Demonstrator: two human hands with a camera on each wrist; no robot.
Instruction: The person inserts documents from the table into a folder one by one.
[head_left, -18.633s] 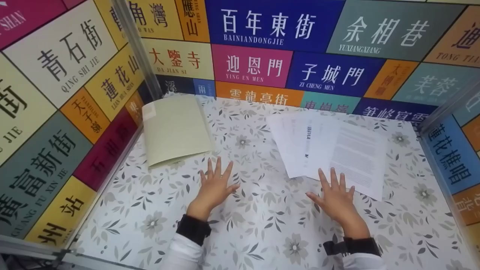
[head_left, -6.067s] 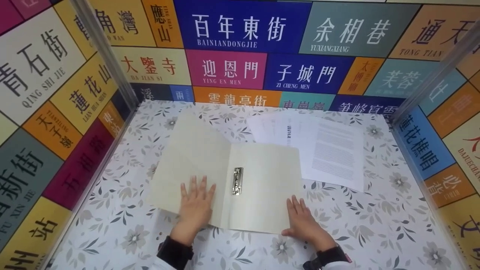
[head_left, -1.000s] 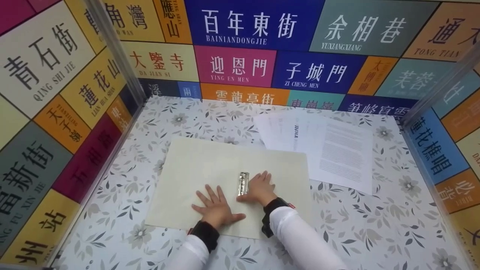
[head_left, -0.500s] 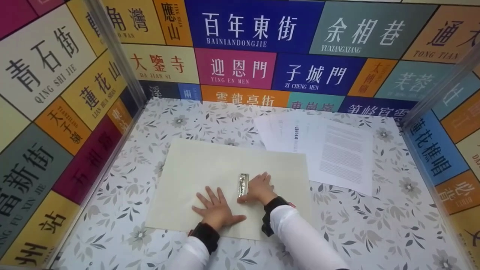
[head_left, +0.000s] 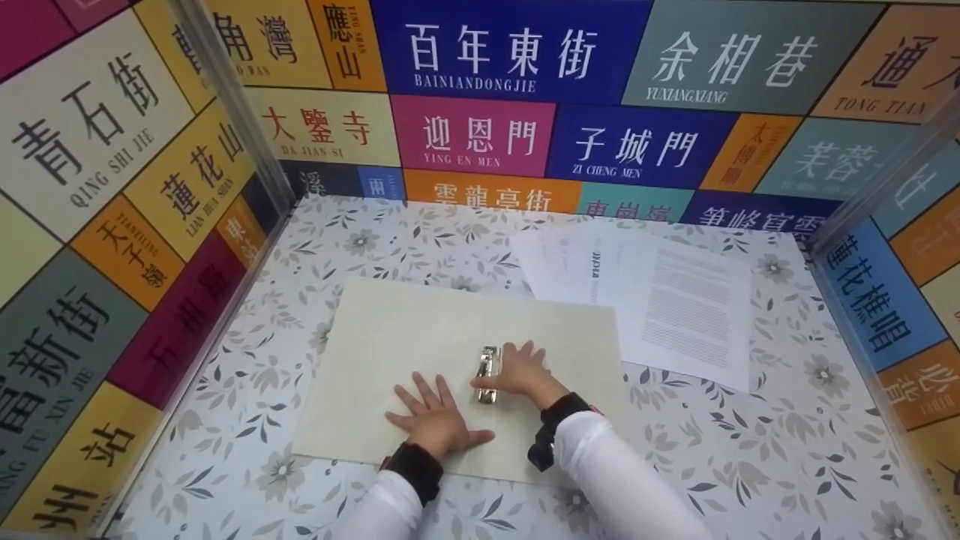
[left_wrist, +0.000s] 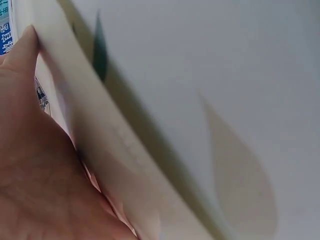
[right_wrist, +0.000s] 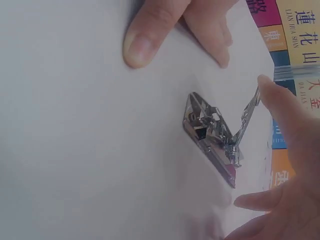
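A pale cream folder [head_left: 397,330] lies opened flat on the flowered table. My left hand [head_left: 439,426], fingers spread, rests on its left half near the front edge; that edge stands slightly off the tabletop in the left wrist view. Beside the fold is a silver metal clip [head_left: 487,395]. My right hand [head_left: 527,375] is at the clip, its thumb reaching across it and the other fingers out over the folder's right half. In the right wrist view, the clip's lever [right_wrist: 246,117] stands raised at an angle, with the right thumb tip at its end.
Behind the folder, to the right, printed sheets of paper [head_left: 682,300] lie fanned, partly overlapped by the folder's corner. Panels with colourful place-name signs [head_left: 495,56] enclose the table at the back and both sides.
Earlier, the folder lay closed at the left; it has come forward and been opened flat. Since half a second ago, the right thumb has moved away from me along the clip. The left hand stays put.
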